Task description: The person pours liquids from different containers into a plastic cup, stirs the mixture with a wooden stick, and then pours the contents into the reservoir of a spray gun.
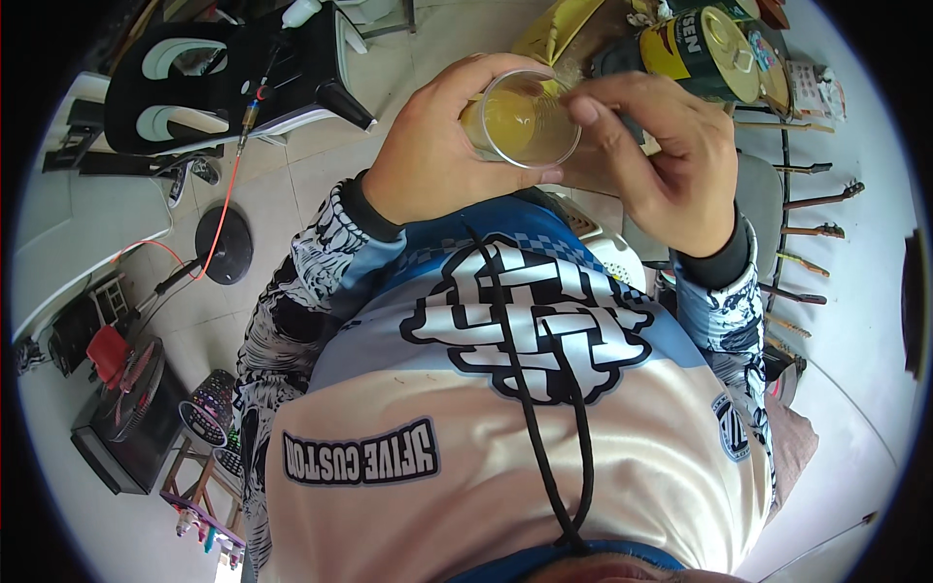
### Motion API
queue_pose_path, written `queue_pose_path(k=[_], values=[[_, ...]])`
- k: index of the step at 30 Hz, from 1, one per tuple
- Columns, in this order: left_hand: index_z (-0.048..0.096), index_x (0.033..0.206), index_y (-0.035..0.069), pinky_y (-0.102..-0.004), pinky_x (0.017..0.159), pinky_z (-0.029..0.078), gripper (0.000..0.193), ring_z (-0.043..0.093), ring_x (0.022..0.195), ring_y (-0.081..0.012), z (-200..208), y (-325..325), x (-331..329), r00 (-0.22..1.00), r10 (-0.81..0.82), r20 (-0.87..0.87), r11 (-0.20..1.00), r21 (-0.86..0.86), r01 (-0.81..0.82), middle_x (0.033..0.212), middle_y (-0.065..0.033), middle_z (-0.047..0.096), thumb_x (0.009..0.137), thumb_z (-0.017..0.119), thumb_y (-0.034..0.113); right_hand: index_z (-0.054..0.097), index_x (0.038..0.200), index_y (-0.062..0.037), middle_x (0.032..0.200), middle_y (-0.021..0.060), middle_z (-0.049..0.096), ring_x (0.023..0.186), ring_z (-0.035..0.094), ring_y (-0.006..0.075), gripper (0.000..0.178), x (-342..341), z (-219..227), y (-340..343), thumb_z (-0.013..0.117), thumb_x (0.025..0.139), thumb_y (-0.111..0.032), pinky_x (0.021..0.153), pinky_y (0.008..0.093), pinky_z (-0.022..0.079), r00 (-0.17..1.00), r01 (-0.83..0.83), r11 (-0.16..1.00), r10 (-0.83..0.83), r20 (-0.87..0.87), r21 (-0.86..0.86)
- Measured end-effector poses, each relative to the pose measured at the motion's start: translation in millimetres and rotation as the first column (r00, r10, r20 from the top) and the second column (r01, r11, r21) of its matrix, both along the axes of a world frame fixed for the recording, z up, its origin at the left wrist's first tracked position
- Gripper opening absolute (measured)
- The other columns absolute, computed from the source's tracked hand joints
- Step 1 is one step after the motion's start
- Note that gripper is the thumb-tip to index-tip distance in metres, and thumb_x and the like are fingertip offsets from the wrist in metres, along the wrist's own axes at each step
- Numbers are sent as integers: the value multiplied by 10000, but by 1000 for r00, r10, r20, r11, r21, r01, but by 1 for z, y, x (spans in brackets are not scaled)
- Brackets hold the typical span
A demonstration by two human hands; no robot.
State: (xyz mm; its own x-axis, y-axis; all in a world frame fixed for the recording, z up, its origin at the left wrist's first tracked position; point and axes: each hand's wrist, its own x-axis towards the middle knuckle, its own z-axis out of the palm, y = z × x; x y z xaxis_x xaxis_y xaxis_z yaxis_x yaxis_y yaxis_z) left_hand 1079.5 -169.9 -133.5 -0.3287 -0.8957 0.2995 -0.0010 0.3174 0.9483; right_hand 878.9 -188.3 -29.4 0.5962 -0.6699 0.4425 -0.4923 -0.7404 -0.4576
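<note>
A clear plastic cup point(530, 117) with yellow liquid in it is held in front of my chest. My left hand point(428, 141) wraps round its side, with the fingers behind it and the thumb by the rim. At the cup's right rim is my right hand point(671, 146), its thumb and index finger brought together in a pinch. What the pinch holds, if anything, is too small or hidden to make out. The cup is tilted so that its mouth faces up toward me.
Large metal cans point(700, 53) stand at the far right, beside a yellow container point(559, 34). Several guitar necks point(812, 231) line the right wall. At left are a black chair-like piece point(224, 78), an orange cable point(233, 185), a round black stand base point(224, 243) and a mesh basket point(206, 408).
</note>
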Motion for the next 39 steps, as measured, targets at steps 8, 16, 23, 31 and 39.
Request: queue_pose_path(k=[8,16,23,31,39], values=[[531,1363,42,-301,999,491,746,619,1163,-150,5,-1,0,1000,0,-16,1000,-9,0,1251,-76,652,716,903,56,725,902,19,780,166,700,672,674,312,70,-2,13,3,724,839,-11,621,349,531,998,-51,991,53,-15,124],[527,1364,39,-298,1004,490,750,620,1164,-152,10,1,15,1000,-10,-9,1000,4,10,1262,-79,646,712,897,36,731,904,22,780,162,705,671,678,302,67,13,15,3,718,848,-12,620,344,530,1000,-26,988,27,-6,154],[530,1358,38,-303,1000,492,746,619,1164,-153,13,2,22,1000,12,8,999,-30,-11,1253,-75,647,708,897,32,735,905,19,767,155,702,676,685,290,81,17,17,2,702,873,-48,632,338,529,999,20,992,-15,-33,125],[530,1353,38,-304,1003,490,737,611,1172,-151,15,1,20,999,-22,-37,1000,1,23,1257,-75,642,716,900,55,728,916,28,797,164,707,708,695,288,64,18,17,6,707,873,-14,646,326,538,998,-60,990,61,-7,124],[524,1357,35,-309,1009,489,741,609,1179,-154,10,2,16,999,-22,-25,1000,4,23,1273,-80,634,719,901,51,730,925,24,808,161,713,699,692,278,79,13,15,9,693,888,-34,641,322,537,999,32,989,-31,-8,146]])
